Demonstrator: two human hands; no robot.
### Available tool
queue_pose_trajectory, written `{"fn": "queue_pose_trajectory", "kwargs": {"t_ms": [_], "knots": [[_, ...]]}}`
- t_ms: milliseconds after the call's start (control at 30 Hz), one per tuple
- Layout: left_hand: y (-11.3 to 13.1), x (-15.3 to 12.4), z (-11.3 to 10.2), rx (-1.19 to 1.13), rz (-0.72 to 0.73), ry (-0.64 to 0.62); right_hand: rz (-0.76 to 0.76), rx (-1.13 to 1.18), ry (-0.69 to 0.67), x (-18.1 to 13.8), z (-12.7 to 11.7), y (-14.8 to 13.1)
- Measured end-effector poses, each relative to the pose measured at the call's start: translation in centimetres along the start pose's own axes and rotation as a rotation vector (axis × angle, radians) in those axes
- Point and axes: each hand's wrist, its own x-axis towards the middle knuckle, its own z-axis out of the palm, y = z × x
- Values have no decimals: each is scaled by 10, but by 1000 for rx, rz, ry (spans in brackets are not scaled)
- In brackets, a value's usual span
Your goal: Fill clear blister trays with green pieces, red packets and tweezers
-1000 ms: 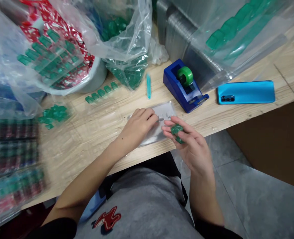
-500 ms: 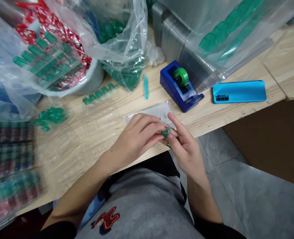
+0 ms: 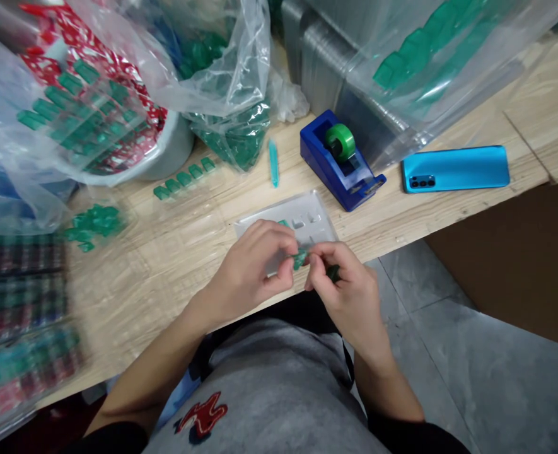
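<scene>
Between my hands is a small green translucent piece (image 3: 299, 259), slightly blurred. My left hand (image 3: 260, 265) pinches it from one side with thumb and fingertips. From the other side my right hand (image 3: 347, 277) has thumb and forefinger closed at its edge, and a darker green piece (image 3: 333, 272) shows in that hand's curled fingers. Just beyond my hands, a pale grey tray (image 3: 323, 221) with shaped hollows lies on the table, partly covered by my left hand. Another green piece (image 3: 283, 223) sits at a hollow beside my left knuckles.
A blue tape dispenser (image 3: 328, 157), a turquoise stick (image 3: 273, 164) and a blue phone (image 3: 456, 169) lie beyond the tray. Left are loose green pieces (image 3: 94, 224), a row of green pieces (image 3: 184, 178), a bucket (image 3: 177, 148) and packed sets (image 3: 21, 315). Stacked clear plastic (image 3: 345, 82) stands behind.
My hands have drawn slightly apart, and the right fingers have curled into a pinch. The green piece has shifted left between the fingertips. More of the tray now shows.
</scene>
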Motion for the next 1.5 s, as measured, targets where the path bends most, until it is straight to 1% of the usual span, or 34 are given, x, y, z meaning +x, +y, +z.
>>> {"fn": "queue_pose_trajectory", "kwargs": {"t_ms": [67,133,200,367,500,567,633,700,733,800,900,967,1033,1100,1133,1200,1300,1400,1500], "knots": [[0,-2,-2,-212,-117,18,7,18,15,0,-1,1],[1,-3,-4,-294,-175,29,21,73,29,0,-2,0],[2,-3,-4,-219,-154,29,36,135,24,-1,-3,-3],[7,-2,-1,115,18,61,32,171,-18,1,-3,-11],[7,-3,1,236,142,100,-4,76,-30,1,0,-14],[6,-6,3,231,142,110,-60,-4,-18,1,3,-14],[5,-9,4,141,76,105,-106,-55,21,2,6,-15],[5,-11,5,-15,-19,99,-97,-43,73,2,8,-15],[6,-12,5,-102,-65,102,-69,-10,89,3,8,-14],[7,-13,5,-268,-143,111,10,99,82,3,8,-14],[9,-12,2,-422,-223,109,77,244,45,2,5,-13],[10,-12,1,-440,-251,102,18,233,83,1,4,-13],[9,-13,-1,-414,-266,91,-112,149,138,-1,3,-14],[8,-15,-2,-373,-261,69,-248,70,145,0,2,-16],[8,-16,-3,-352,-250,54,-293,48,124,0,2,-16],[7,-17,-3,-316,-217,26,-324,27,62,2,2,-17],[6,-17,-3,-298,-201,14,-318,-23,8,4,2,-17],[7,-16,-3,-368,-259,5,-408,-159,16,3,4,-13],[9,-14,-5,-493,-342,-40,-528,-320,48,3,6,-7]]}}
